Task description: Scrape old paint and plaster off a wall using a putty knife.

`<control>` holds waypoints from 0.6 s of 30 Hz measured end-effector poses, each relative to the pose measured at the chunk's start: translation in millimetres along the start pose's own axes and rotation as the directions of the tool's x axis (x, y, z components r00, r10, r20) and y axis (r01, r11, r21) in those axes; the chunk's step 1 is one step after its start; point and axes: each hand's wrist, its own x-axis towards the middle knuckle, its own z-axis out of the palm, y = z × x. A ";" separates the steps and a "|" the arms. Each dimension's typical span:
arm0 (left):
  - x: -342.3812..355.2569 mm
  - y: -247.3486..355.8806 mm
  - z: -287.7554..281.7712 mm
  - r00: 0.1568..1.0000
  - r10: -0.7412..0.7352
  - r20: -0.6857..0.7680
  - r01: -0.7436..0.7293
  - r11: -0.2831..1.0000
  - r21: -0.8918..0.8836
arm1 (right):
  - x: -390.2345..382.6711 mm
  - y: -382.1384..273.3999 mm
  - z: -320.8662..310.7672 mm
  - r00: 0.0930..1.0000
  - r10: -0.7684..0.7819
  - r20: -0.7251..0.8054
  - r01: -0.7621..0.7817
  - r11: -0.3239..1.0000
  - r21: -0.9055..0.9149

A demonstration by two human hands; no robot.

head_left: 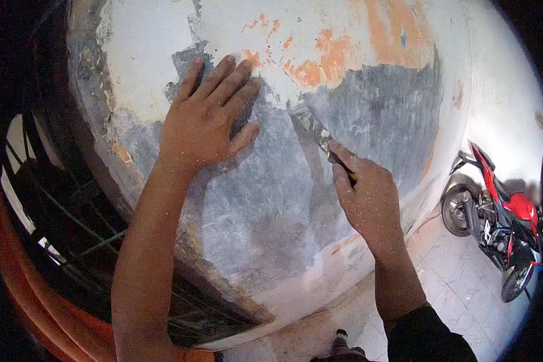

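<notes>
My left hand (208, 114) rests against the wall (253, 211), fingers extended and somewhat apart, over a patch where pale flaking paint borders grey render. My right hand (365, 196) grips the dark and yellow handle of a putty knife (314, 130). Its stained metal blade meets the wall to the right of my left hand, at the lower edge of the white paint. Orange paint remnants (320, 66) show above the blade, and rough grey render spreads around and below both hands.
A red and black motorcycle (495, 217) stands by a white wall on the right, over a tiled floor (434, 277). Dark metal grillework (84, 241) and orange fabric (36, 289) are on the left. A foot (341, 338) shows at the bottom.
</notes>
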 end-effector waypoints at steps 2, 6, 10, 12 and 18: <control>1.9 -0.6 1.6 1.000 -0.013 0.022 0.013 1.000 0.027 | -1.2 -3.1 -1.5 0.986 0.107 0.125 -0.095 0.991 -0.096; 3.3 -1.1 -1.0 1.000 -0.014 0.011 0.014 1.000 0.010 | 4.3 2.1 2.7 0.996 0.032 0.081 -0.023 0.993 -0.112; -0.1 -0.1 3.0 1.000 -0.009 0.007 0.009 1.000 0.001 | 2.2 5.3 -0.8 0.994 0.035 0.100 -0.028 0.997 -0.071; 3.2 1.3 2.4 1.000 -0.010 0.004 0.010 1.000 -0.014 | 6.7 4.1 1.2 0.975 0.114 0.189 -0.084 0.984 -0.159; 0.9 -1.8 2.2 1.000 0.000 0.018 0.000 1.000 0.029 | -7.0 2.4 1.1 0.992 0.073 0.105 -0.063 0.993 -0.097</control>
